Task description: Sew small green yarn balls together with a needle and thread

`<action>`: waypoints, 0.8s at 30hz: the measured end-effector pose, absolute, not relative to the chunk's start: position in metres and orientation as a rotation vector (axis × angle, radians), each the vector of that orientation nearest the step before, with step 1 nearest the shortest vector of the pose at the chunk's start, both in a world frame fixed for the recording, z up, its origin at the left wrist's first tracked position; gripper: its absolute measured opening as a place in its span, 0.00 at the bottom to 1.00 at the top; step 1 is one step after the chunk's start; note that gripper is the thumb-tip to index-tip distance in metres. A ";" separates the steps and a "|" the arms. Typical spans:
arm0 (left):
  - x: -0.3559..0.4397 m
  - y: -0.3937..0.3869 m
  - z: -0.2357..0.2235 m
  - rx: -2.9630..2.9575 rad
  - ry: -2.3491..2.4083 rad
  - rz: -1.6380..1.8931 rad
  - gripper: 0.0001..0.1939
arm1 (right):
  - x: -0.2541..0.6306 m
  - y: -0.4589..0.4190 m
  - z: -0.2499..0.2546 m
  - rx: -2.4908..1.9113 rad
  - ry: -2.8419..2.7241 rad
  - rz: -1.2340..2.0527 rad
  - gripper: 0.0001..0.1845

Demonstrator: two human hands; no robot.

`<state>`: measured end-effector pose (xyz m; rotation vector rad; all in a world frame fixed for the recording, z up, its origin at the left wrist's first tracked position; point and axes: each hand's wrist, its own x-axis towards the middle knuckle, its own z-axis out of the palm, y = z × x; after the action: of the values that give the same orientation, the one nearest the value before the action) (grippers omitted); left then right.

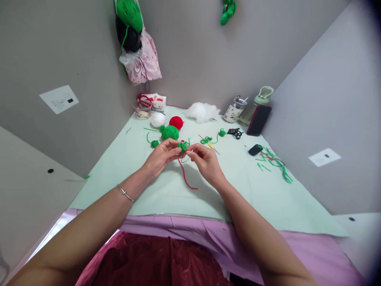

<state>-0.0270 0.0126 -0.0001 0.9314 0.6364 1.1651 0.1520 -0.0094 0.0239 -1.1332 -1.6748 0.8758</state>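
Between the thumb and fingers of my left hand (163, 155) is a small green crocheted piece (182, 147). My right hand (205, 161) is closed in a pinch at the right side of that piece; what lies between its fingertips is too small to make out. A thin dark thread (185, 161) loops below the fingertips. From under the hands a red yarn tail (187, 181) trails over the table. Just behind are a green yarn ball (170, 133), a red yarn ball (176, 122) and a white yarn ball (158, 120).
White stuffing (203, 112) lies at the back. A yellow-handled crochet hook (210, 145) and black scissors (235, 133) lie right of the hands. Farther right are a phone (258, 120), a bottle (247, 113), a pen cup (234, 111), a black oval object (255, 149) and green yarn scraps (276, 162).
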 end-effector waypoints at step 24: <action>-0.026 0.012 -0.004 0.917 0.586 1.172 0.13 | 0.151 -0.009 0.023 -1.070 -1.629 0.936 0.09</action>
<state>-0.0258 0.0121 -0.0045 0.9167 0.5864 1.1718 0.1509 -0.0087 0.0231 -1.0699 -1.6286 0.9356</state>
